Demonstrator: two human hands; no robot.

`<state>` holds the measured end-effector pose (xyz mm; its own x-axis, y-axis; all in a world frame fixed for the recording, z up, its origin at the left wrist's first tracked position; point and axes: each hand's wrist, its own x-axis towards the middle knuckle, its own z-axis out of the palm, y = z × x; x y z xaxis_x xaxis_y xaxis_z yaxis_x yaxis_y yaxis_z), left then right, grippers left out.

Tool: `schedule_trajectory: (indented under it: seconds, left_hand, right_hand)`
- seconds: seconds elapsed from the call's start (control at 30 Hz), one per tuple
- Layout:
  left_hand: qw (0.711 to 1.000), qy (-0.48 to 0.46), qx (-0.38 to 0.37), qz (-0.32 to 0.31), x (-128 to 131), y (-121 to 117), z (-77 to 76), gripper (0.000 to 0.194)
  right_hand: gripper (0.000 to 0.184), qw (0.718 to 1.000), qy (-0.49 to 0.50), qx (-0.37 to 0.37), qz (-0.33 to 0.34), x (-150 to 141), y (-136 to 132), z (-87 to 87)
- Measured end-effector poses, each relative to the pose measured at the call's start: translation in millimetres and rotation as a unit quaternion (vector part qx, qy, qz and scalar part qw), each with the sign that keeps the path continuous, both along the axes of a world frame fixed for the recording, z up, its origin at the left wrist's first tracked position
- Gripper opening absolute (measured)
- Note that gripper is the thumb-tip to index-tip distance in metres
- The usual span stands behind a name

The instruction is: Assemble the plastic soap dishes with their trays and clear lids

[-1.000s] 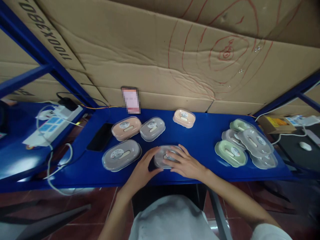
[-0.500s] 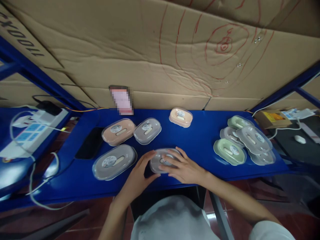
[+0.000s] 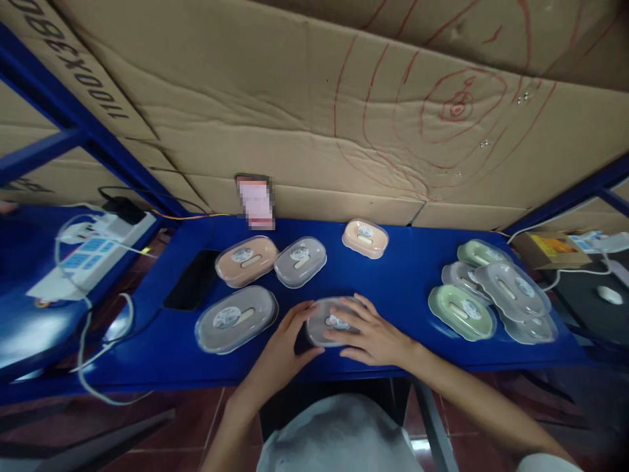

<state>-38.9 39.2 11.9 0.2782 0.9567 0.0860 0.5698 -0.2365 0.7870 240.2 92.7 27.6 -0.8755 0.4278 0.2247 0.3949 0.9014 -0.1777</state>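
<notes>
A grey oval plastic box with a clear lid and round sticker [image 3: 319,321] lies flat near the table's front edge. Around its left end curve the thumb and fingers of my left hand [image 3: 287,344], touching the rim. My right hand [image 3: 376,334] grips the right end, its fingers spread over the lid and partly hiding the sticker. Left of my hands is a larger-looking grey box [image 3: 236,319]. Behind that lie a peach box [image 3: 247,261] and another grey box [image 3: 301,261], almost touching. One more peach box [image 3: 365,238] sits farther back, alone.
Several green and grey boxes [image 3: 514,292] are piled at the right. A black phone [image 3: 191,280] lies at the left; another phone [image 3: 256,202] leans on the cardboard wall [image 3: 221,98]. A power strip [image 3: 93,255] with cables is at far left, a small carton [image 3: 550,250] at right.
The camera view has turned slightly, so everything appears a little farther right and lower. Both hands stay on the same grey box, with the right fingers shifted slightly over the lid.
</notes>
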Motion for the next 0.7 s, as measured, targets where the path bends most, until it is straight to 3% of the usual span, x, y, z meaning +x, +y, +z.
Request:
schedule_trajectory:
  seconds: [0.1,0.2,0.27,0.33,0.43,0.5,0.6,0.7]
  left_hand:
    - [1.000,0.023,0.007,-0.004,5,-3,2.0,0.074]
    - [0.996,0.075,0.056,0.004,1,-12,14.4,0.073]
    - [0.982,0.120,0.130,0.060,-12,-19,26.0,0.068]
    - [0.952,0.174,0.194,0.161,-32,-27,35.4,0.061]
    - [0.919,0.247,0.194,0.239,-60,-34,38.6,0.051]
    - [0.924,0.253,0.184,0.220,-67,-34,34.1,0.044]
    - [0.943,0.224,0.189,0.159,-56,-27,26.3,0.036]
    - [0.951,0.204,0.195,0.124,-35,-12,24.7,0.033]
  right_hand:
    - [0.057,1.000,-0.001,0.013,-0.016,0,-2,-2.9]
    - [0.057,0.999,-0.004,-0.002,-0.036,1,-11,7.8]
    - [0.058,0.998,-0.010,-0.023,-0.051,5,-13,21.4]
    - [0.057,0.996,-0.009,-0.036,-0.084,9,-5,36.5]
    - [0.053,0.984,0.004,-0.019,-0.179,12,36,53.2]
    - [0.055,0.968,-0.004,0.000,-0.251,11,77,57.0]
    - [0.057,0.944,-0.052,-0.010,-0.325,11,132,54.4]
    - [0.054,0.935,-0.071,-0.023,-0.347,19,159,50.4]
